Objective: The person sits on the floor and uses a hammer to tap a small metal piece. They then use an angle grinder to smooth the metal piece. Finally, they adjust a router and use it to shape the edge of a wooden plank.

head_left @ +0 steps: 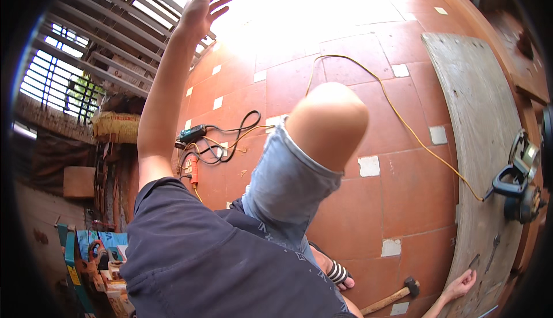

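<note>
My left hand [200,13] is raised at the upper left, its fingers spread and holding nothing, near a slatted wooden barrier [124,16]. At the lower right, my right hand [459,286] rests over the near end of a long grey wooden plank [475,105], its fingers curled in. A small dark flat piece [474,261] lies right at its fingertips; whether they grip it I cannot tell. Just past it on the plank is a slim metal tool like a wrench [493,253]. Farther up the plank stands a blue-handled power saw [515,183].
A yellow cord [397,111] loops over the red tiled floor [360,220] to the saw. A hammer [397,296] lies by my sandalled foot [337,273]. To the left are a green power tool [193,135], an orange socket block [191,168] and a handsaw [98,254].
</note>
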Tool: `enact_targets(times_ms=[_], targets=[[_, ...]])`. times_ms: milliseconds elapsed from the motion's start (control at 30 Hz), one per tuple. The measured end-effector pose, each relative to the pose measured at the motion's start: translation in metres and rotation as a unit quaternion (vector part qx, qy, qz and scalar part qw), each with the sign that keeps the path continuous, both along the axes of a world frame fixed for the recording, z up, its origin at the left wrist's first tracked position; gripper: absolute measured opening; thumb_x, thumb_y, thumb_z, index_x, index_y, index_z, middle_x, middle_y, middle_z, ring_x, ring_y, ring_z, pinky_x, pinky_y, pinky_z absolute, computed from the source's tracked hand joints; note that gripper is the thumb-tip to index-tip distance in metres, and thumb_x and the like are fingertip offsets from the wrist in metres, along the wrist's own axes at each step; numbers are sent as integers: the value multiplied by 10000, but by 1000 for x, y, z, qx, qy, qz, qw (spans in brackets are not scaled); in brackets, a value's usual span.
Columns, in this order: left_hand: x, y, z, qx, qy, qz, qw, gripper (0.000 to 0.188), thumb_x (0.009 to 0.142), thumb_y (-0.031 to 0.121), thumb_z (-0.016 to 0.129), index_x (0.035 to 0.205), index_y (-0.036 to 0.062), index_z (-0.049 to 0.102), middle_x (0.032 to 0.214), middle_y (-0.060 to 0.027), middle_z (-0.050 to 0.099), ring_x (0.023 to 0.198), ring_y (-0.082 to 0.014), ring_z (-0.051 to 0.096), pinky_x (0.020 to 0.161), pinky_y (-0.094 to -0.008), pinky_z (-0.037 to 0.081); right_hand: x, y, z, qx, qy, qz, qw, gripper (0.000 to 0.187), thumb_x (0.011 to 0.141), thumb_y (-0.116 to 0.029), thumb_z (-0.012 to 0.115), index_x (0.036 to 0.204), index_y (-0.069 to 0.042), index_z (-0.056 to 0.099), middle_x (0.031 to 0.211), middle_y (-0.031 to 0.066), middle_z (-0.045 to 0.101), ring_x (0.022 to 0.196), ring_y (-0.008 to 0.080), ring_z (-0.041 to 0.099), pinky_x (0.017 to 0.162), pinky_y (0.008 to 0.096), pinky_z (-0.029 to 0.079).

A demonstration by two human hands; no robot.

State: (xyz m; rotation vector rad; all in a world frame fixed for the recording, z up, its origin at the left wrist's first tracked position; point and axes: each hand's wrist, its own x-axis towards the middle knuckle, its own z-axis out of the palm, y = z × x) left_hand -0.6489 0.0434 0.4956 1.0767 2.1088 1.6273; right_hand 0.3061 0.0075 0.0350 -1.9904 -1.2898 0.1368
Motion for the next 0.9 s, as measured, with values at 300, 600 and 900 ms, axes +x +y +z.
enact_targets(times_ms=[300,600,900], targets=[[-208,-295,-150,-84,-40,441,892,267,994,268,714,1166,68,751,1121,-60,774,854,-153,720,705,-317,574,-160,36,123,114,-165,250,947,231,1015,-227,776,1083,-7,765,974,140,764,824,292,736,719,402,617],[-315,-434,-400,-181,-196,665,697,256,849,190,780,1010,-1,725,945,-126,768,760,-226,747,658,-372,626,-339,163,137,-24,-140,462,875,320,1087,-188,662,1329,21,672,1075,131,722,909,186,668,797,305,553],[-455,-477,-478,-128,-166,651,729,553,938,315,856,1256,-77,631,1204,-157,729,976,-316,754,831,-509,668,-587,192,167,-112,-145,547,817,180,919,45,648,1091,-3,626,839,136,548,716,297,573,637,402,466]])
